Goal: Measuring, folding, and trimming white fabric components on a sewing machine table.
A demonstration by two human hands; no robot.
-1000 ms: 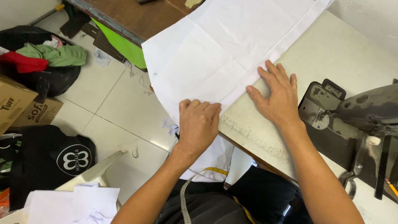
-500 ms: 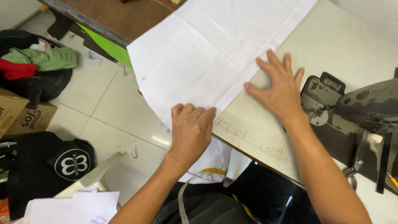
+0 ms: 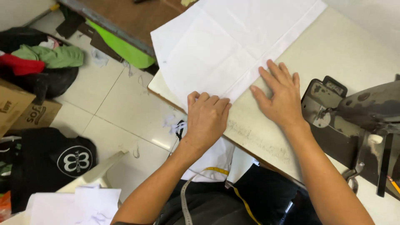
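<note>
A large white cloth (image 3: 225,46) lies spread on a pale sewing table (image 3: 346,54), hanging a little past its near-left edge. My left hand (image 3: 207,118) rests at the cloth's near corner with fingers curled over its edge. My right hand (image 3: 280,95) lies flat, fingers apart, pressing the folded hem of the cloth onto the tabletop.
A dark sewing machine (image 3: 358,112) stands at the right of the table. On the tiled floor at the left lie a black bag (image 3: 54,160), cardboard boxes (image 3: 21,110), a heap of green and red clothes (image 3: 46,56) and white scraps (image 3: 75,204). A yellow tape measure (image 3: 216,171) hangs over my lap.
Both hands have slid the white cloth further onto the table. The left hand has gone from lying over the cloth to curling at its corner.
</note>
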